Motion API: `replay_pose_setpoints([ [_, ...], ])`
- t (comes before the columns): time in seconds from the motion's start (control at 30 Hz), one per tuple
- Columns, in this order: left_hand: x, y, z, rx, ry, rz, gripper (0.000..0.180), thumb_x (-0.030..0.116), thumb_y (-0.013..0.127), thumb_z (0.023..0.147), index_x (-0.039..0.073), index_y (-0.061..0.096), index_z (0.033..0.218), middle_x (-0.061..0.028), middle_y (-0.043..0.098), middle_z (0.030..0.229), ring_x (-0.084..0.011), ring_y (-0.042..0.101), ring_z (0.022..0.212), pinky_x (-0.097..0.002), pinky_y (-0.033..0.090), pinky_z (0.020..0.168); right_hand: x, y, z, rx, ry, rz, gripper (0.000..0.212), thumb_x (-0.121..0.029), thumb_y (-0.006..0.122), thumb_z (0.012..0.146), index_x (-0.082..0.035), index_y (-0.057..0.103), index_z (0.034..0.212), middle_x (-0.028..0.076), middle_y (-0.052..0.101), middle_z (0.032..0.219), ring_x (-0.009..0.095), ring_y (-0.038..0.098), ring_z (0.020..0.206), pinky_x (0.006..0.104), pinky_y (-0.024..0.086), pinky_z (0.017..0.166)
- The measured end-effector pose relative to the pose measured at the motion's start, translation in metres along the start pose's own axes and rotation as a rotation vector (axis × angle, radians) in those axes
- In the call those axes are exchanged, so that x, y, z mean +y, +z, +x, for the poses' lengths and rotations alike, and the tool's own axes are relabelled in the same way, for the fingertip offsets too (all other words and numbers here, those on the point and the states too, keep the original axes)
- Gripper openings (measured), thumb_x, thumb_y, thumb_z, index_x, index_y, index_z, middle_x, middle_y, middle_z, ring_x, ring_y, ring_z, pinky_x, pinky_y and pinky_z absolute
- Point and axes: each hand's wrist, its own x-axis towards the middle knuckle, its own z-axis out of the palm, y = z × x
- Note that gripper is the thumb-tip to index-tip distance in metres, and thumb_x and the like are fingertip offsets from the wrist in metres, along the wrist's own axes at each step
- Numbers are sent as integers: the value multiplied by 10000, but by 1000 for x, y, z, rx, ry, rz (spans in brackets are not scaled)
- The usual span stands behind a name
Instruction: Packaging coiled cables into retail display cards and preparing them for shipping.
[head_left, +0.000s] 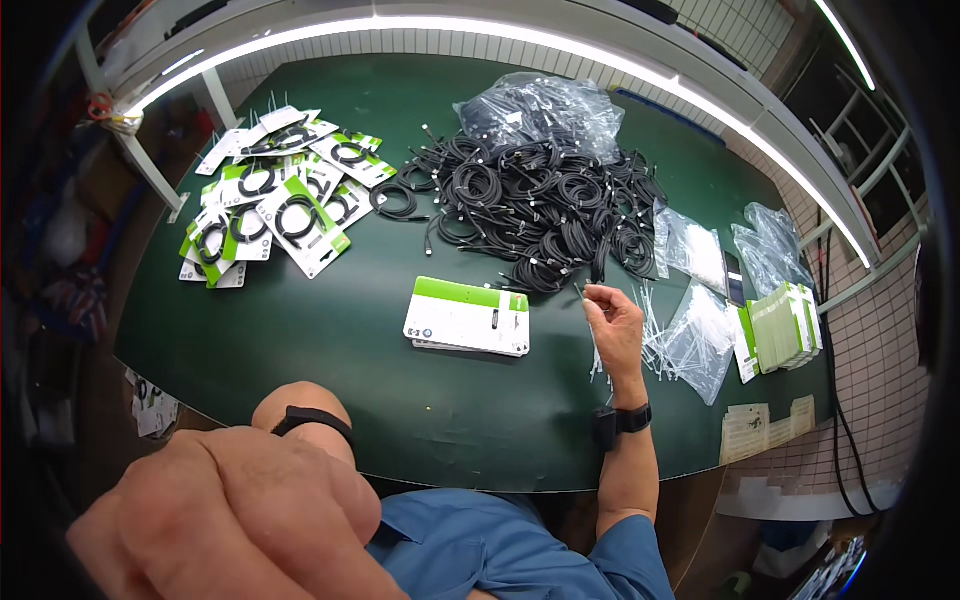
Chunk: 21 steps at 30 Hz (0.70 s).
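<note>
My right hand (612,318) is pinched shut at the near edge of a heap of coiled black cables (540,200). A thin strip at its fingertips looks like a cable tie (579,291). Loose white cable ties (650,335) lie beside and under this hand. My left hand (240,500) is large and close at the lower left, its back toward me and its fingers bent together; the fingertips are hidden. To the left of my right hand, a small stack of white-and-green cards (467,318) rests on the green table (500,430).
Packaged cables on cards (275,195) are piled at the left. A clear plastic bag (540,105) covers the heap's far side. On the right are a bag of ties (698,340), a phone (734,277) and a row of cards (783,328). A lit bar (500,28) arches overhead.
</note>
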Motion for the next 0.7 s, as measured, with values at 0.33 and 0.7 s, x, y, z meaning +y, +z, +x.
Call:
replay_pose_setpoints([
  [0.33,-22,20,-16,159,43,-45,156,53,640,983,32,676,1134,-108,688,1034,-275,687,875,-403,614,752,-3,-3,-1,66,-17,-57,214,-16,712,939,17,719,1150,35,734,981,69,656,846,226,538,750],
  [0.7,-97,79,-41,77,357,81,168,122,717,902,-15,768,984,-210,727,1039,-319,719,886,-374,584,710,15,-18,24,200,-61,-375,388,-58,761,867,32,676,1235,141,738,1088,168,709,786,300,580,754],
])
